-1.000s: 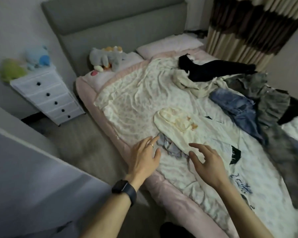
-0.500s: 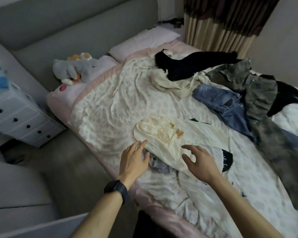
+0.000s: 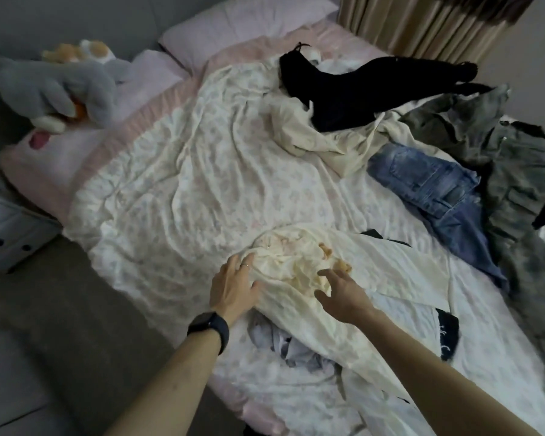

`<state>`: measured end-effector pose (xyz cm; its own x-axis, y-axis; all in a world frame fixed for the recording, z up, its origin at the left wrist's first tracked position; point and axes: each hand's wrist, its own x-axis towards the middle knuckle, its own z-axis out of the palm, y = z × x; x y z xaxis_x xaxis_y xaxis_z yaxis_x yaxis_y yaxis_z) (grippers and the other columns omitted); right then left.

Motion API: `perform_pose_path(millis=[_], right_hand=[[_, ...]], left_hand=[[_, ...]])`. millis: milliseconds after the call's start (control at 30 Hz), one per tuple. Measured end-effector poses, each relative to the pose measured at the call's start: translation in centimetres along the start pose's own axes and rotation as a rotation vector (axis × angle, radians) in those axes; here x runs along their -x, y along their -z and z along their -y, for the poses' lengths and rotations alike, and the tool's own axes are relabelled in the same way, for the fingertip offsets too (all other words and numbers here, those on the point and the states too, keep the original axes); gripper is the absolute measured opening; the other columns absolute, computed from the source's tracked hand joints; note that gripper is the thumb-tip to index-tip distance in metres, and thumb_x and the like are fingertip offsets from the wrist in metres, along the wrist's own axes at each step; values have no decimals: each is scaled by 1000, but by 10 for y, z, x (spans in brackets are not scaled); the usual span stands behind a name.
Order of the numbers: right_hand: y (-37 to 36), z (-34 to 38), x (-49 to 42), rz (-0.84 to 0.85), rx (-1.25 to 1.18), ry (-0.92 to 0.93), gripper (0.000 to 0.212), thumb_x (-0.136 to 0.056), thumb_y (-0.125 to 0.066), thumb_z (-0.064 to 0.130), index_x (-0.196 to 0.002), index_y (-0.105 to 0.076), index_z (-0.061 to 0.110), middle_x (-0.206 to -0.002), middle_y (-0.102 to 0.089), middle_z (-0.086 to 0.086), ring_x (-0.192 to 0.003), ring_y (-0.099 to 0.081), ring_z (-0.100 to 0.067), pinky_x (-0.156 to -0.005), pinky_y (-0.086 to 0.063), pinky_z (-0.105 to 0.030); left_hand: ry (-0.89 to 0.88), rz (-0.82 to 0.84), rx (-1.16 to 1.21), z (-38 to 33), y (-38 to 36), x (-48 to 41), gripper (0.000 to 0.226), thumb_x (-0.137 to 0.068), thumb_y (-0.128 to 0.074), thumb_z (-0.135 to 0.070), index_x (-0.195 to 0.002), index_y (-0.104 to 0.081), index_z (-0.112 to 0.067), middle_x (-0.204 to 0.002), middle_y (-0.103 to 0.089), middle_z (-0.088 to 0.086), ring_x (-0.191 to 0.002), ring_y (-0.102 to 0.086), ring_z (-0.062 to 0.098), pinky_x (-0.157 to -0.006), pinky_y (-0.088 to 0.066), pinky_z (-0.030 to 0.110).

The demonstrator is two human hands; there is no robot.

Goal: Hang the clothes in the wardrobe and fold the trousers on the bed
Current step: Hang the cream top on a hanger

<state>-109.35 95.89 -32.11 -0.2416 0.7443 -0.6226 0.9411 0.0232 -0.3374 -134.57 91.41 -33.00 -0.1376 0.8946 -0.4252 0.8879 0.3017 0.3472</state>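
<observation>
A cream garment (image 3: 299, 272) with a small yellow print lies crumpled near the bed's near edge, over a grey garment (image 3: 283, 341). My left hand (image 3: 233, 284), fingers spread, rests on the cream garment's left edge. Over the same garment's middle my right hand (image 3: 340, 294) hovers or touches with its fingers loosely spread; neither hand grips cloth. Blue jeans (image 3: 434, 190), a black garment (image 3: 359, 89), another cream garment (image 3: 321, 136) and camouflage trousers (image 3: 516, 171) lie farther right on the bed (image 3: 177, 171).
A grey plush toy (image 3: 60, 89) and pillows (image 3: 239, 20) sit at the bed's head. A white drawer unit (image 3: 10, 234) stands at the left by the grey floor (image 3: 60, 309). Striped curtains (image 3: 416, 23) hang at the back right.
The view has swung right and closer over the bed. Both hands have reached forward from the bed's edge onto the cream garment.
</observation>
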Motion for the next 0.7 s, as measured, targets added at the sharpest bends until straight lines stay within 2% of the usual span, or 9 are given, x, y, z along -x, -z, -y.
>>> perform_pose_path(millis=[133, 200, 267, 333, 400, 433, 533, 633, 700], right_hand=[[-10, 17, -69, 39, 45, 55, 75, -95, -62, 46, -157, -22, 31, -166, -16, -4, -136, -47, -27, -109, -40, -45], [-20, 21, -88, 90, 39, 116, 87, -92, -67, 47, -159, -13, 36, -167, -13, -2, -134, -49, -27, -105, -46, -44], [-37, 21, -95, 139, 68, 142, 89, -91, -69, 44, -159, -11, 40, -159, -26, -5, -125, -56, -29, -96, -51, -42], [-53, 17, -87, 108, 114, 137, 67, -98, -61, 34, -155, -26, 36, -138, -44, -9, -109, -61, -34, -83, -52, -39], [-59, 10, -68, -3, 67, 106, 41, -102, -50, 25, -142, -46, 26, -119, -51, -10, -98, -63, -38, -75, -49, -38], [-59, 6, -53, -64, 12, 92, 35, -101, -48, 22, -135, -52, 23, -113, -52, -10, -93, -63, -38, -71, -48, -37], [-55, -16, 0, -224, -119, 72, 29, -94, -57, 15, -121, -64, 19, -103, -57, -6, -83, -63, -33, -64, -47, -34], [-58, -54, 58, -280, -139, 5, 28, -88, -64, 10, -114, -69, 19, -98, -59, -2, -76, -63, -33, -59, -47, -34], [-64, -81, 94, -307, -159, -77, 28, -86, -67, 9, -113, -69, 18, -98, -59, -3, -77, -64, -35, -58, -46, -35]], left_hand=[[-2, 55, 27, 14, -25, -53, 68, -98, -60, -32, -157, -25, -35, -163, -16, 2, -140, -39, 25, -102, -47, 39], [-14, 53, 11, 20, -37, -63, 51, -98, -60, -32, -147, -44, -28, -154, -29, -1, -133, -43, 25, -99, -48, 41], [-49, 31, 36, 26, -50, -64, 30, -98, -60, -32, -124, -63, -17, -137, -45, -1, -123, -48, 24, -95, -48, 41], [-120, -7, 114, 27, -60, -49, 24, -97, -59, -32, -108, -68, -13, -121, -54, 2, -109, -55, 28, -87, -50, 45], [-194, -57, 119, 22, -63, -26, 24, -96, -59, -32, -106, -68, -12, -109, -60, 5, -94, -61, 30, -74, -52, 43], [-211, -56, 112, 19, -62, -13, 22, -96, -61, -32, -108, -68, -14, -106, -62, 5, -89, -62, 30, -68, -52, 41], [-201, 56, 161, 7, -61, 23, 19, -98, -61, -36, -111, -63, -21, -108, -60, -4, -85, -63, 24, -59, -50, 36], [-181, 168, 192, -13, -63, 53, 19, -97, -61, -41, -109, -59, -26, -109, -55, -9, -86, -60, 20, -64, -50, 36], [-154, 237, 181, -29, -66, 68, 16, -98, -59, -37, -109, -56, -26, -108, -56, -8, -90, -61, 21, -69, -49, 35]])
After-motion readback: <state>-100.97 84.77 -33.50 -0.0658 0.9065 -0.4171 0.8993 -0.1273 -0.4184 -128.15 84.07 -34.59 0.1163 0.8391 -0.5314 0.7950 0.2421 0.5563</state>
